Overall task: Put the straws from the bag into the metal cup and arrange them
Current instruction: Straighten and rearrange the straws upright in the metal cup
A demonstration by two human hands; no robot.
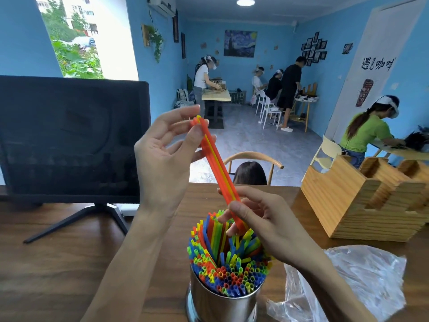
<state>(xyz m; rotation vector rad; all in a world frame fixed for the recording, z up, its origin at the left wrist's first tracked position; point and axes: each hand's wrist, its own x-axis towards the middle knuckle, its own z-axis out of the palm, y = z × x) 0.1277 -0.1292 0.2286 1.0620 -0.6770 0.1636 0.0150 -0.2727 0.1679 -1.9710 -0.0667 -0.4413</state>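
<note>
Closest to me, at six o'clock, stands the metal cup (221, 300), packed with coloured straws (228, 259) in blue, green, yellow, orange and red; most stand upright with open ends showing, while those at the back lean and fan out above the rim. Just above it, my right hand (262, 226) has its thumb and curled fingers pinching the lower end of a small bundle of orange and yellow straws (217, 163). That bundle slants up toward eleven o'clock, where my left hand (167, 154) pinches its upper end between thumb and forefinger, the other fingers spread loosely behind it. The bundle's lower tip sits among the tops of the straws in the cup.

At four o'clock the clear plastic bag (362, 282) lies crumpled on the wooden table (53, 263), just beside the cup. A wooden organiser box (366, 198) stands at three o'clock, and a dark monitor (69, 138) on its stand at nine o'clock.
</note>
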